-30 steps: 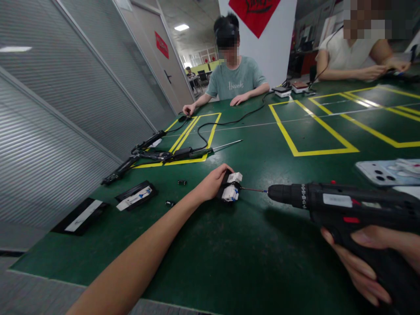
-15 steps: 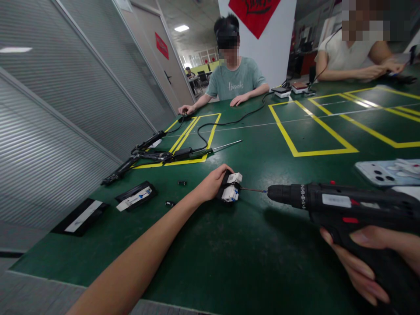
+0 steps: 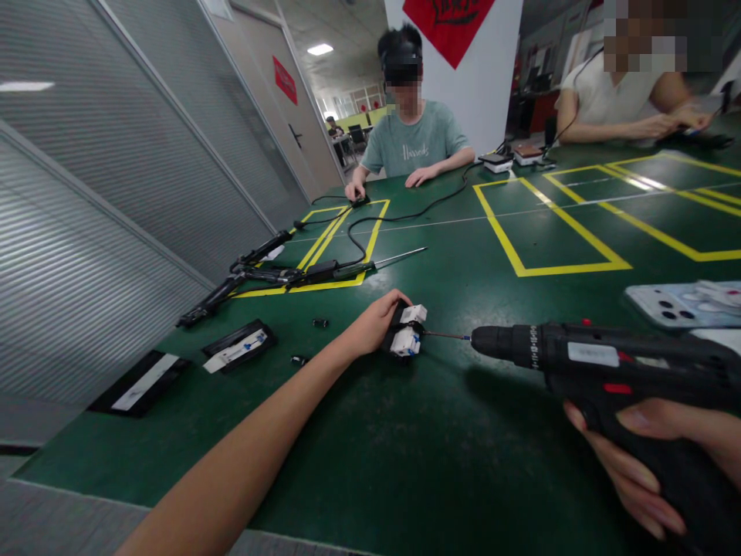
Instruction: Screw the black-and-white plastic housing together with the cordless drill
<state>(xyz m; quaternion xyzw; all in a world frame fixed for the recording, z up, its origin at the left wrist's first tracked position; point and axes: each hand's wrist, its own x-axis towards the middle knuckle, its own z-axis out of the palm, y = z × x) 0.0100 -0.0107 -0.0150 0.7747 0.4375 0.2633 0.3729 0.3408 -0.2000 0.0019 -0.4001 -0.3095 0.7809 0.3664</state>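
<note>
My left hand (image 3: 379, 323) is closed around a small black-and-white part (image 3: 408, 340) with blue bits, its white side turned to the right. Wrapped round the handle of a black cordless drill (image 3: 556, 347) is my right hand (image 3: 642, 455). From the chuck a long thin bit (image 3: 445, 335) points left, its tip meeting the white side of the part; the exact contact is too small to make out. To the left of my forearm lie two small black pieces (image 3: 320, 323) and a black tray-like piece with a white strip (image 3: 240, 347).
A flat black panel (image 3: 139, 384) lies at the left table edge. Beyond it are a black jointed frame (image 3: 266, 274) and a screwdriver (image 3: 387, 261), with a black cable (image 3: 405, 218). A phone (image 3: 677, 305) sits right, behind the drill. Two people sit across the green table.
Across the table, the co-worker's hand has moved to the right along with the small dark object under it. My hands, the drill and the part look the same.
</note>
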